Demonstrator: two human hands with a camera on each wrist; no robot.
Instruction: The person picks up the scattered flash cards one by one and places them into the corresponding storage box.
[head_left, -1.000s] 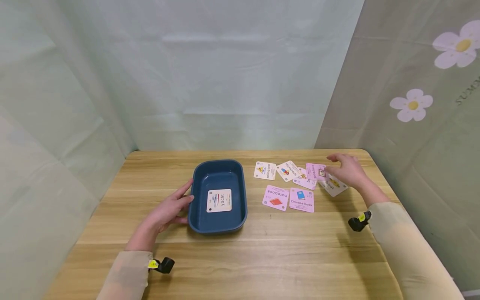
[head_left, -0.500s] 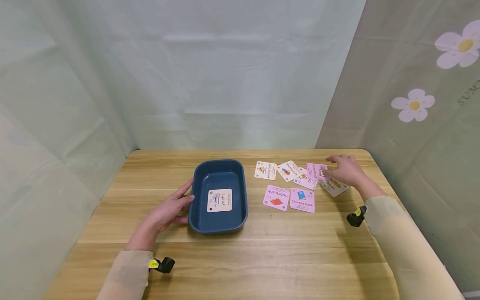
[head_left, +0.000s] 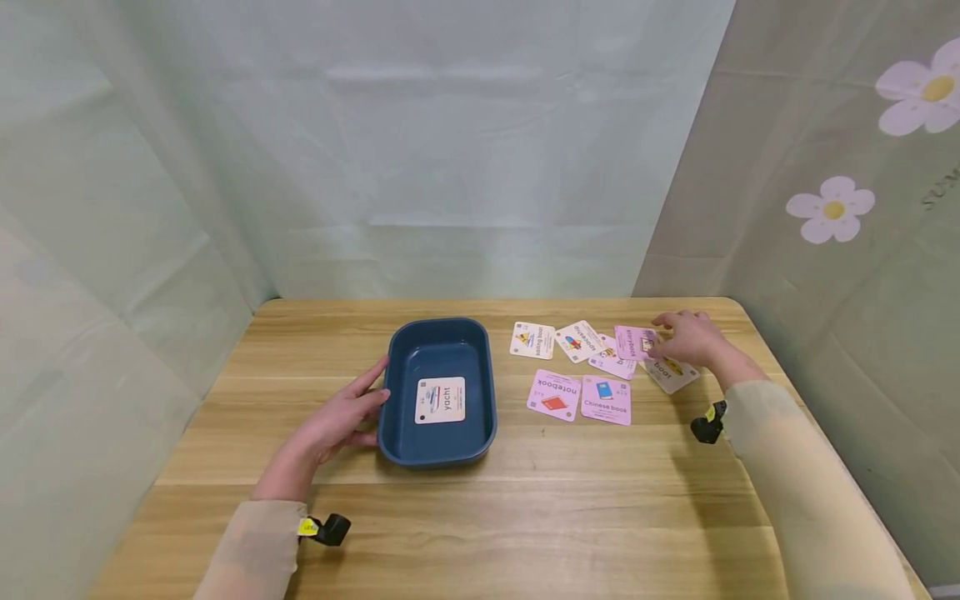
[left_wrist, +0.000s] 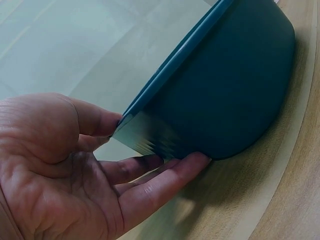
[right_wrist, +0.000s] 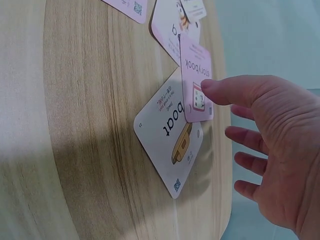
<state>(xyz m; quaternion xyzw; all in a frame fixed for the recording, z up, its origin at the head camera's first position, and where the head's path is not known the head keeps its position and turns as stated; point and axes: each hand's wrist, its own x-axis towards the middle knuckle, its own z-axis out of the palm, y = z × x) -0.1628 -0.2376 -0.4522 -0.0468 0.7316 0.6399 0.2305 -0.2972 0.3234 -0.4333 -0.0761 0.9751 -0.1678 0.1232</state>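
My left hand (head_left: 341,419) touches the left wall of a dark blue plastic tray (head_left: 447,362). In the left wrist view its thumb is at the rim and its other fingers, fairly straight, rest low on the outer wall. A "yacht" picture card (head_left: 450,402) lies on the tray floor. My right hand (right_wrist: 285,145) is over the pink "storybook" card (right_wrist: 195,75), thumb tip at the card's picture. Its other fingers are loosely bent beyond the card's edge. The storybook card partly covers the white "boat" card (right_wrist: 160,112). Whether the thumb presses the card is unclear.
A "sailing boat" card (head_left: 531,342), a "spaceship" card (head_left: 576,342) and a partly covered pink card (head_left: 609,365) lie left of the storybook card. Nearer are a "notebook" card (head_left: 553,395) and a "Chinese book" card (head_left: 606,402). Curtains (head_left: 450,167) hang around the wooden table (head_left: 525,517).
My right hand has lowered slightly, its thumb coming over the storybook card, and the right wrist has shifted a little forward and left. The left hand and tray have stayed put.
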